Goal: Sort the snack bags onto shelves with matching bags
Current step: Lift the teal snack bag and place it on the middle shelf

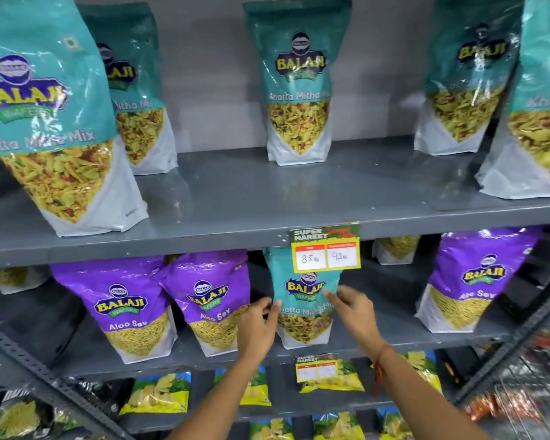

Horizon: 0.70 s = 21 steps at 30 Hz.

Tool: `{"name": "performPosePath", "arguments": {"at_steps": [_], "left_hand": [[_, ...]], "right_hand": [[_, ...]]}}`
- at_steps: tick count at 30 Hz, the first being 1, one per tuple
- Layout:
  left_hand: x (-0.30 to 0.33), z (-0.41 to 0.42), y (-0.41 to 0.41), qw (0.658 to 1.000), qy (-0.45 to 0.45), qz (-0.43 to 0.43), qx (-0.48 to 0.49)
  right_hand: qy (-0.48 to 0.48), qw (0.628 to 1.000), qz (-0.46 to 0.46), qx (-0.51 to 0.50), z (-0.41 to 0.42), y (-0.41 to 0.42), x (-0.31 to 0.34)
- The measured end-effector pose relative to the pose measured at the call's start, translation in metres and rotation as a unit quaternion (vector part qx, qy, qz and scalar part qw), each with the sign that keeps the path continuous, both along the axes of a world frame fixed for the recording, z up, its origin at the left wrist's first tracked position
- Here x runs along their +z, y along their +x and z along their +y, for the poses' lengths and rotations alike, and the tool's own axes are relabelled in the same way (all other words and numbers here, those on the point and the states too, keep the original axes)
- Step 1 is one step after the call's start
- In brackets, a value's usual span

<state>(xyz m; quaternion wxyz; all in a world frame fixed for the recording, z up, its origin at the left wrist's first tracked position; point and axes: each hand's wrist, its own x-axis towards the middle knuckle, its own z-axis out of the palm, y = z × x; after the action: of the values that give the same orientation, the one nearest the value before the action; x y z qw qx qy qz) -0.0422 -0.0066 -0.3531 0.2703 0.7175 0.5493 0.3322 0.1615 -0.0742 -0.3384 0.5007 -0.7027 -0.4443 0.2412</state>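
**Teal bag stood among purple on the middle shelf**

On the upper shelf [235, 198], teal Khatta Mitha Mix bags stood upright: a large one at the far left [54, 122], one just behind it [134, 90], one in the centre [299, 87], and two more at the right [464, 81].

On the middle shelf [394, 328], two purple Aloo Sev bags [131, 309] stood side by side at the left, touching. Just right of them, the left hand [258, 325] pressed against the left edge of a lone teal bag [305, 303], its fingers curled around that edge. The teal bag stood upright near the shelf's front, its top partly hidden behind a price tag [326, 249] hung from the upper shelf's lip. The right hand [354, 309] lay on the bag's right side, fingers fairly spread and touching the front; whether it truly gripped could not be told. A red thread circled the right wrist [380, 360]. Another purple bag [477, 281] stood well apart at the right.

Below, yellow-and-green packets [159, 393] lined the lower shelf.
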Motion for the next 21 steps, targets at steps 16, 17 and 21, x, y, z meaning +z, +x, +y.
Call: {"name": "performPosePath", "arguments": {"at_steps": [16,17,21], "left_hand": [[0.024,-0.119,-0.069,0.982,0.16,-0.065,-0.073],[0.039,-0.128,-0.073,0.979,0.172,-0.088,-0.063],[0.123,-0.134,-0.07,0.945,0.273,-0.175,-0.047]], "right_hand": [[0.134,0.986,-0.079,-0.067,-0.134,-0.052,0.005],[0.149,0.984,-0.078,-0.063,-0.138,-0.054,0.019],[0.242,0.968,-0.057,-0.031,-0.135,-0.059,0.111]]}}
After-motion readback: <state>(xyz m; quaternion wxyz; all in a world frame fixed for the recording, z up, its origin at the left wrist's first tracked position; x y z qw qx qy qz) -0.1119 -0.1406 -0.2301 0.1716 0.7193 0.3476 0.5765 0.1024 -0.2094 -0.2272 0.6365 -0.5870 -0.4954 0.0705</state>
